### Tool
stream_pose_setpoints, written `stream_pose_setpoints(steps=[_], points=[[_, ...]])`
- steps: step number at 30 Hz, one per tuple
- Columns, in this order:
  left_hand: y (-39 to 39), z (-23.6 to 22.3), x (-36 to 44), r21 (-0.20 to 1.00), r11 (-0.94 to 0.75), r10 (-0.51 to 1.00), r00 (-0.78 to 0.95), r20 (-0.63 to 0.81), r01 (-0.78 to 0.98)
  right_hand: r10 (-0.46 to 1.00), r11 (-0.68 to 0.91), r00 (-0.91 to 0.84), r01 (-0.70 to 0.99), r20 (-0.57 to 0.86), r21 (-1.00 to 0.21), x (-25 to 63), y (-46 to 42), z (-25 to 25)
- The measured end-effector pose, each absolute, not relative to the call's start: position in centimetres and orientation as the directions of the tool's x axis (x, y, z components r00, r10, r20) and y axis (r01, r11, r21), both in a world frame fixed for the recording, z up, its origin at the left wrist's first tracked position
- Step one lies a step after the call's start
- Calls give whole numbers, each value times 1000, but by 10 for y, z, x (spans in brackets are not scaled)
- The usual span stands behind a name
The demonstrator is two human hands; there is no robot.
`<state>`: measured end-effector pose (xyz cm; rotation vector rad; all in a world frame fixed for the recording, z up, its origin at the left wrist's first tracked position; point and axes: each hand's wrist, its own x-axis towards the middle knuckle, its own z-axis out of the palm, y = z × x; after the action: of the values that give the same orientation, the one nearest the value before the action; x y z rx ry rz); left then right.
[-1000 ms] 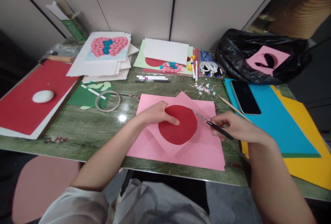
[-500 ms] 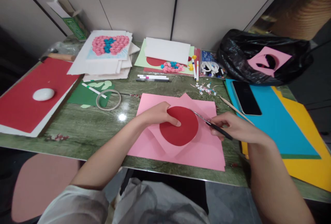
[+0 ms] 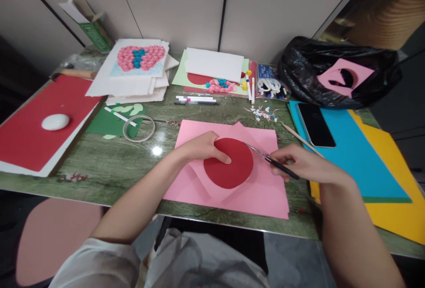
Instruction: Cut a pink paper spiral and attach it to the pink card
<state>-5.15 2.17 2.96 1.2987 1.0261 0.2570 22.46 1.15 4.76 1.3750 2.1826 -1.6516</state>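
Note:
My left hand is closed on a red paper circle and the pink sheet under it. Its thumb presses on the red face, and its other fingers are mostly hidden beneath. In my right hand is a pair of black-handled scissors, seen nearly edge-on. Their metal tips meet the upper right rim of the circle. Below both hands, larger pink sheets lie flat on the green marbled table.
On the right lie a phone, blue paper, a thin wooden stick and a black plastic bag. Small paper scraps are ahead. A tape roll and a white oval object sit left.
The red circle has shifted very slightly left and down in view. The scissors stay at its upper right rim, and both hands keep their hold.

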Motion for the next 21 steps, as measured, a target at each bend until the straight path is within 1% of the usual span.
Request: stream_pose_setpoints(steps=[7, 15, 21], points=[[22, 28, -51, 871, 336, 672, 557, -488, 359, 601, -42, -612, 618, -514, -785, 217, 11, 45], [21, 25, -49, 871, 365, 664, 563, -492, 330, 595, -79, -607, 607, -526, -790, 218, 13, 40], [23, 25, -50, 869, 353, 651, 576, -494, 346, 600, -38, -603, 634, -526, -772, 218, 12, 44]])
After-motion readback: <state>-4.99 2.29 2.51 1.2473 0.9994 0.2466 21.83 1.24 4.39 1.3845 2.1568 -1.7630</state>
